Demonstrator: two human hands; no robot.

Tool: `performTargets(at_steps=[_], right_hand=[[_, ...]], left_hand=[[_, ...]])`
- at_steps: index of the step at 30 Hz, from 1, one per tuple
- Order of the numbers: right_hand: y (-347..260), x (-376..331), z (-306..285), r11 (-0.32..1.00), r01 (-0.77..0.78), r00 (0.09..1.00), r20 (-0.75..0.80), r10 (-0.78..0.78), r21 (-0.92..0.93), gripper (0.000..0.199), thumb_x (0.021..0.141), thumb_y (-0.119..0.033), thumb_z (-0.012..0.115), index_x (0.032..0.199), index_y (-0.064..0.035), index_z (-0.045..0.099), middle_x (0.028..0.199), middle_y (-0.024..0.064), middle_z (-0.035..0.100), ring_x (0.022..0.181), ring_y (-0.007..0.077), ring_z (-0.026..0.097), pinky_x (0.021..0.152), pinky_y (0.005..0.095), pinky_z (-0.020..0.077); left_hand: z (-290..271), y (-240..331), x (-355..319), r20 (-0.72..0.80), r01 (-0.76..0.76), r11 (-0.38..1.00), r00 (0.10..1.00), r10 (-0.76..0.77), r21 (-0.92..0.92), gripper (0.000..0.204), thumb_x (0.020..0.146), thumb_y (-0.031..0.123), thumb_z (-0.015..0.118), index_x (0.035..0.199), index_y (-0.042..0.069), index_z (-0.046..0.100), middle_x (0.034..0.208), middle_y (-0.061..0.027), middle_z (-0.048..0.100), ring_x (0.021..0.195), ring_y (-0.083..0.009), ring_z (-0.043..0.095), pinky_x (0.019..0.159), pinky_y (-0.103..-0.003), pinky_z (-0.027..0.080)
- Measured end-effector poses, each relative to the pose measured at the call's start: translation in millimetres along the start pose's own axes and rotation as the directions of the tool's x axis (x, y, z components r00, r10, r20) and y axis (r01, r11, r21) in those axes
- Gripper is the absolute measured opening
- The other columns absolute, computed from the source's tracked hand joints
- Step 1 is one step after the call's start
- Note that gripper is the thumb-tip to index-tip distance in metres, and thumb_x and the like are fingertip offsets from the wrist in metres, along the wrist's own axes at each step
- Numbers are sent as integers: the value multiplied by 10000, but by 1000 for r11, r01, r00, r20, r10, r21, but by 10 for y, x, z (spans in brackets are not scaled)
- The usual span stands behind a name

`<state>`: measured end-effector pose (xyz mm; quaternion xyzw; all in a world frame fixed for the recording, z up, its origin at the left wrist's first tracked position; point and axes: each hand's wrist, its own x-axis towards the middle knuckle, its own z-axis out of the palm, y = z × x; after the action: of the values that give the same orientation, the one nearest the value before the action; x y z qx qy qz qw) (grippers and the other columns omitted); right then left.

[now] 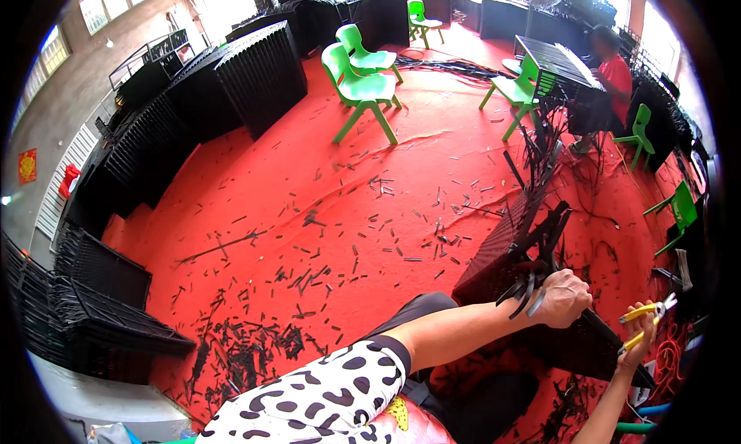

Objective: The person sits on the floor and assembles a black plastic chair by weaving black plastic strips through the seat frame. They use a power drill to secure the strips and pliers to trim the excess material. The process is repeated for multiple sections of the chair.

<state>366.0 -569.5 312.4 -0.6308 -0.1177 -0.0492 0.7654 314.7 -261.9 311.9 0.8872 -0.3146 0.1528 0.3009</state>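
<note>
Black woven panel [494,263]: at a slant in front of the body, low right, loose black strips [553,226] bristling from the upper part. Left hand [567,297] at the strip-fringed edge: fingers curled tight into a fist, strip ends poking out by the wrist; cannot tell exactly how much panel and how much strip inside the grip. Right hand [637,345]: fingers round yellow-handled pliers [657,308], handles spread, tips clear of the panel. Probably trimming, by the look of it: brace the edge firmly, draw each strip taut, bring the pliers in close to the weave, keep left fingertips out of the bite. Best to snip few at a time; avoid nicking woven strands. Further out: cut scraps [247,359] thick on red floor covering [255,182]; green chairs [367,89] beyond; stacked black panels [258,81] along the left; co-worker in red [615,80] at far right.
</note>
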Motion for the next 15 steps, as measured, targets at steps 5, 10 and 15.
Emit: performTargets(at_steps=[5, 10, 15], right_hand=[[-487, -449, -547, 995, -1, 1000, -26, 4, 104, 569, 942, -408, 432, 1349, -16, 366, 1269, 148, 494, 1168, 253, 484, 1017, 360, 343], [-705, -932, -215, 986, -160, 981, -114, 154, -41, 619, 902, -449, 480, 1326, -7, 395, 1147, 130, 539, 1026, 234, 557, 900, 337, 463], [-1109, -927, 1458, 995, -51, 940, 340, 19, 86, 752, 784, -483, 627, 1262, 56, 410, 1089, 200, 540, 997, 296, 560, 857, 425, 478]], left_hand=[[55, -35, -13, -54, 1, 1000, 999, -2, -15, 163, 630, 185, 654, 688, 33, 633, 743, -117, 626, 753, -290, 635, 668, -391, 476], [34, -17, 14, -53, -17, 1000, 998, 17, -7, 170, 642, 192, 662, 704, 35, 643, 746, -115, 633, 764, -291, 639, 669, -386, 484], [-23, 57, 27, 24, 41, 999, 999, -42, 18, 186, 670, 210, 671, 763, 49, 657, 777, -120, 643, 801, -290, 638, 697, -391, 490]])
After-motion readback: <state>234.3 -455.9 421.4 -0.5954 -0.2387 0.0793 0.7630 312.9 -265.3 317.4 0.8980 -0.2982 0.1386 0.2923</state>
